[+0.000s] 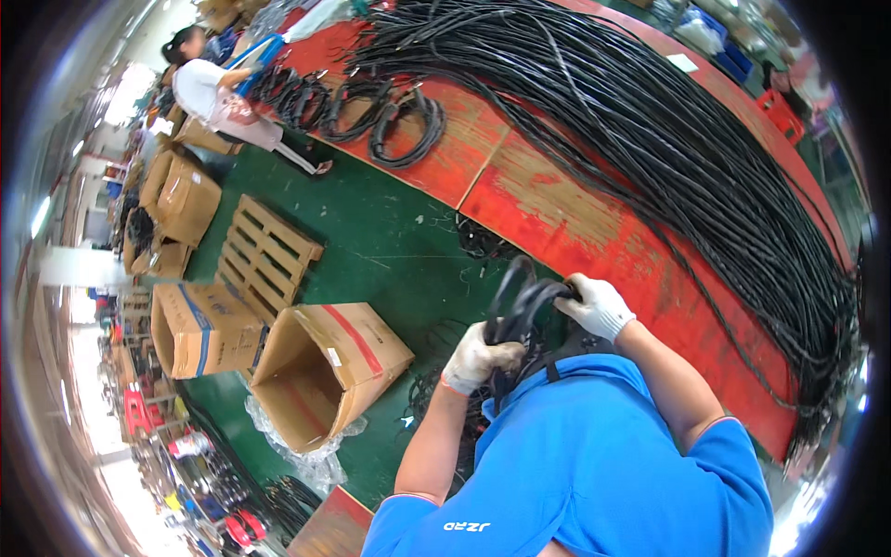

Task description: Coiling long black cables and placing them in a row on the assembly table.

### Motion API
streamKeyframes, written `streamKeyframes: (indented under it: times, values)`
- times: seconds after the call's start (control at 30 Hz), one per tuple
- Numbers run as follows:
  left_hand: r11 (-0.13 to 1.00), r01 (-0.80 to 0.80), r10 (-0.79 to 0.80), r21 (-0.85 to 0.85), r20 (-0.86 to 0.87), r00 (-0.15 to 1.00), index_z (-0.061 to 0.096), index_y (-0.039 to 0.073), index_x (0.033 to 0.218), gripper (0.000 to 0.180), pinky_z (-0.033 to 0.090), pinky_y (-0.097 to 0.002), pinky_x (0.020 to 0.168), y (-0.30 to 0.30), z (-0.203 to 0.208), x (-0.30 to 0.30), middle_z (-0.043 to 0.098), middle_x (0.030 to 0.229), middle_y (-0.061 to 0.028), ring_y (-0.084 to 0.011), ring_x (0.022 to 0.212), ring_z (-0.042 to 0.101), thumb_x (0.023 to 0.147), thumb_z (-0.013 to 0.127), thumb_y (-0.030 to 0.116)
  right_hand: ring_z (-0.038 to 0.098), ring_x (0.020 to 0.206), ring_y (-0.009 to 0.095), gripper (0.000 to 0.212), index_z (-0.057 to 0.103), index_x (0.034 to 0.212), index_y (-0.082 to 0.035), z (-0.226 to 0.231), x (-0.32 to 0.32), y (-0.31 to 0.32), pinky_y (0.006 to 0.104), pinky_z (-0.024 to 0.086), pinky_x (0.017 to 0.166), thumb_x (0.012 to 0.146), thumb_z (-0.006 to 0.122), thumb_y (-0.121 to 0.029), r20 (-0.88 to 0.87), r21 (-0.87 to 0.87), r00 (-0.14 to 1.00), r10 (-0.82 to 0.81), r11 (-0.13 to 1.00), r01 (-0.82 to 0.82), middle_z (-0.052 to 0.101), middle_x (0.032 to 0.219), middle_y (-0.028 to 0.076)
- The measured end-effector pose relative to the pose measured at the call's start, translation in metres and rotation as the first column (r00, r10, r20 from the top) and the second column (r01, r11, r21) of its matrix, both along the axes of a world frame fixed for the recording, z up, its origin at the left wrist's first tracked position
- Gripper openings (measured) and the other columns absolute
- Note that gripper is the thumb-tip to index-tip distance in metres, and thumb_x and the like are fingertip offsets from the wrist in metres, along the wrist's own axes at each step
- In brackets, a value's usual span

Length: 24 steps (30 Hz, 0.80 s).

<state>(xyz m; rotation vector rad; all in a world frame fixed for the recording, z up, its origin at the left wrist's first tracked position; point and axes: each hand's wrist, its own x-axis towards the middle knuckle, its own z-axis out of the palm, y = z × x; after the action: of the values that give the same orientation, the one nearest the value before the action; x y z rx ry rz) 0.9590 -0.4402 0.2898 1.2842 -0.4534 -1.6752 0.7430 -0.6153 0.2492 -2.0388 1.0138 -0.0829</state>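
A looped coil of thick black cable is held in front of my body, off the table. My left hand, in a white glove, is closed round the coil's near left side. At its right side the fingers of my right hand, also gloved, are closed on the loops. Beyond my hands, a long bundle of loose black cables stretches across the red worn table. Several finished-looking cable coils, one of them a round black coil, lie towards the table's far left end.
An open cardboard box stands on the green floor to my left, beside another carton and a wooden pallet. More cables lie on the floor near my left forearm. A person stands at the table's far left end.
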Motion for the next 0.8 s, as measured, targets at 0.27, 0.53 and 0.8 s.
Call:
streamKeyframes:
  times: [0.27,0.53,0.8]
  values:
    - [0.994,-0.044,0.046,-0.1,0.024,0.999,0.068,-0.003,0.098,0.029,0.047,-0.0296,0.059,-0.023,-0.002,-0.002,0.065,0.071,-0.0073,-0.0146,0.062,0.06,0.075,0.077,0.013,0.073,0.089,0.02,0.039,0.057,0.133,0.0,-0.024,0.035,-0.003,0.0364,0.059,0.083,0.103,0.065,-0.023,0.207,0.591,0.944,-0.258,0.802,0.089,0.075,0.108,0.013]
    - [0.993,0.057,-0.053,-0.1,0.037,0.998,0.07,0.0,0.093,0.025,0.047,-0.0278,0.061,-0.048,-0.006,-0.019,0.067,0.077,-0.0046,-0.0124,0.065,0.06,0.079,0.084,0.017,0.073,0.094,0.047,0.043,0.056,0.127,-0.005,-0.064,0.043,-0.006,0.0521,0.056,0.079,0.098,0.067,-0.034,0.105,0.2,0.962,-0.253,0.953,0.228,0.073,0.1,0.028]
    - [0.997,0.07,-0.061,-0.037,0.201,0.978,0.07,0.0,0.096,0.024,0.048,-0.0287,0.063,-0.105,0.007,-0.029,0.067,0.079,-0.004,-0.0142,0.068,0.06,0.078,0.08,0.013,0.068,0.108,0.051,0.048,0.053,0.13,-0.004,-0.068,0.026,-0.056,0.0559,0.054,0.089,0.097,0.067,-0.036,0.194,0.214,0.951,-0.24,0.957,0.198,0.071,0.111,0.033]
